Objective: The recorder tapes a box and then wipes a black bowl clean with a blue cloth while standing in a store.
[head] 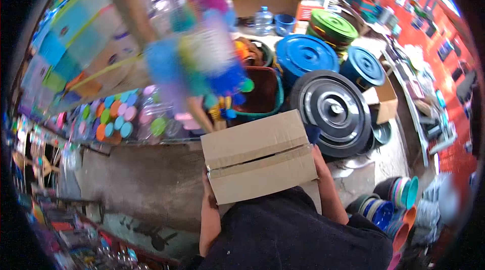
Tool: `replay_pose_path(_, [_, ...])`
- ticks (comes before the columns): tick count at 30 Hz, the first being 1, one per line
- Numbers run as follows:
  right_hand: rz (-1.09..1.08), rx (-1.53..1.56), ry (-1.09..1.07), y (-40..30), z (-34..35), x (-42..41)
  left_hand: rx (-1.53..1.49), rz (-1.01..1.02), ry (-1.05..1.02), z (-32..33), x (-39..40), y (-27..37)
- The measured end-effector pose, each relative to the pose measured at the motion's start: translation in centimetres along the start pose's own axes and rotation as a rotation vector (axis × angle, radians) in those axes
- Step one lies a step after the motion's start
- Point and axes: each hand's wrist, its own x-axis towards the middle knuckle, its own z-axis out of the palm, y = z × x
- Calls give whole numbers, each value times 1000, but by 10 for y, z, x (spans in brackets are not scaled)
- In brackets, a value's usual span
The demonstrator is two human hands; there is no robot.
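Observation:
A cardboard box (254,133) is held level in front of my body, its top flaps meeting at a taped seam with a narrow dark gap along it. My left hand (207,183) grips the box's left end, with most of the fingers hidden behind it. On the opposite end, my right hand (320,162) presses against the side near the corner. Just beyond the box stands a large black round lidded bin (335,109). A dark red square tub with a teal rim (261,90) is also close behind the box.
Blurred colourful dusters (208,54) hang ahead on the left. Below them, jars with coloured lids (115,114) line a shelf. Blue lidded bins (308,54) and a green-lidded bin (333,27) stand ahead. Stacked basins (379,211) sit at right on the concrete floor (140,179).

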Motion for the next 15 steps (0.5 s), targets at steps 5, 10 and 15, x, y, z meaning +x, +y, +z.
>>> replay_pose_path(5, [-60,46,381,20,-116,-2,240,2,-227,144,26,-11])
replay_pose_path(10, [-187,219,561,47,-209,18,288,-42,-547,192,117,-89])
replay_pose_path(15, [-225,315,587,62,-244,18,443,-82,-577,249,134,-107])
